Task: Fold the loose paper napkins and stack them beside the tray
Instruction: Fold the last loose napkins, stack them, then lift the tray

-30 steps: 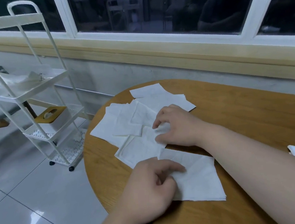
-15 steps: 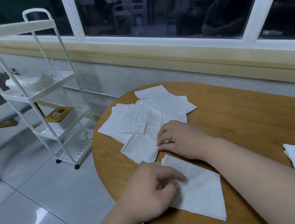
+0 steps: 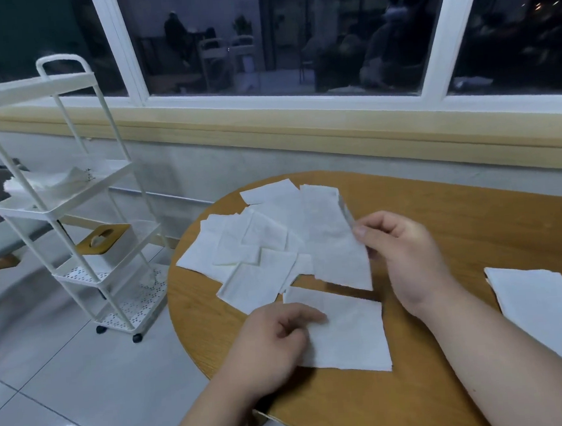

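The round wooden table (image 3: pixel 441 220) carries scattered loose napkins (image 3: pixel 252 248), one nearer napkin (image 3: pixel 349 335) and a white pile (image 3: pixel 542 300).

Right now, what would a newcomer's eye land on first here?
The right hand pinches a raised napkin above the round wooden table, mid-frame. Behind it, loose napkins lie scattered and overlapping; nearer, the left hand holds the edge of a flat napkin. A white wheeled cart stands on the floor at left.

Dining nook: round table (image 3: pixel 449 226), shelf trolley (image 3: pixel 71 212)
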Demonstrator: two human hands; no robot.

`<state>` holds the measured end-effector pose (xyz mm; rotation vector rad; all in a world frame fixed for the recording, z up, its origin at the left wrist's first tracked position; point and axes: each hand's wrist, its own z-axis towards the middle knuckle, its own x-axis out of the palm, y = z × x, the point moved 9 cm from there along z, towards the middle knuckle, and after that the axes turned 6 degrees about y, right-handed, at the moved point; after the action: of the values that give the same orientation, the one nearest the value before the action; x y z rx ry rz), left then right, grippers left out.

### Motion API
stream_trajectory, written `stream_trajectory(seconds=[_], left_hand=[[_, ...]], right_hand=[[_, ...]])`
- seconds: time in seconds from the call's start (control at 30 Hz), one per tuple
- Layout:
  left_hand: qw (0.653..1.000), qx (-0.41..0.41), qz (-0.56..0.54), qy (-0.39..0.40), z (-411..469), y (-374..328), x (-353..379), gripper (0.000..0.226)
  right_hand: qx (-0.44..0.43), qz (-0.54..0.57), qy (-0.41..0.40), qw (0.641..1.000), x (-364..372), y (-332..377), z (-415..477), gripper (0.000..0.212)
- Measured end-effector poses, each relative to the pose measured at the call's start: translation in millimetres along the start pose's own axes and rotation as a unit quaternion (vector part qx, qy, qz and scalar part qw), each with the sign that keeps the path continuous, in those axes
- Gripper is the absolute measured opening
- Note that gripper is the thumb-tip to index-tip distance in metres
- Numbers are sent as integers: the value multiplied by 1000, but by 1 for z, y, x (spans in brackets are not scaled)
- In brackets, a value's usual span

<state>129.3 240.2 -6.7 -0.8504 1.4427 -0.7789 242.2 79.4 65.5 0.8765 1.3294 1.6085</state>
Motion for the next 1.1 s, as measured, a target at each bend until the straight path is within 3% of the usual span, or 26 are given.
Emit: stream_trajectory(seconds=[0.1,0.23,0.4,0.5,0.57,0.7,0.93,1.1], left_hand=[[998,-27,-58,-10,0,0,7,46],[995,-8,-92,30,-3,-10,36,42],[994,60,-92,25,-6,-24,29,43],[992,100,-79,18,-12,-36,24,56],[992,115,-48,13,-13,-40,25,62],[994,107,-21,14,-12,-38,27,68],[997,74,17,14,-13,-36,28,72],[997,64,29,41,-10,-34,35,54]], right_hand=[[24,67,-83,994,-40,-2,-37,15],[-21,-73,-176,981,-75,7,-80,14],[-57,-258,-55,963,-41,-9,-100,8],[-144,-412,5,900,-13,-20,-108,15],[-187,-459,38,868,4,-20,-111,18],[-228,-501,62,833,18,-15,-117,15],[-240,-511,85,821,20,-15,-122,10],[-195,-536,129,811,23,-29,-119,18]])
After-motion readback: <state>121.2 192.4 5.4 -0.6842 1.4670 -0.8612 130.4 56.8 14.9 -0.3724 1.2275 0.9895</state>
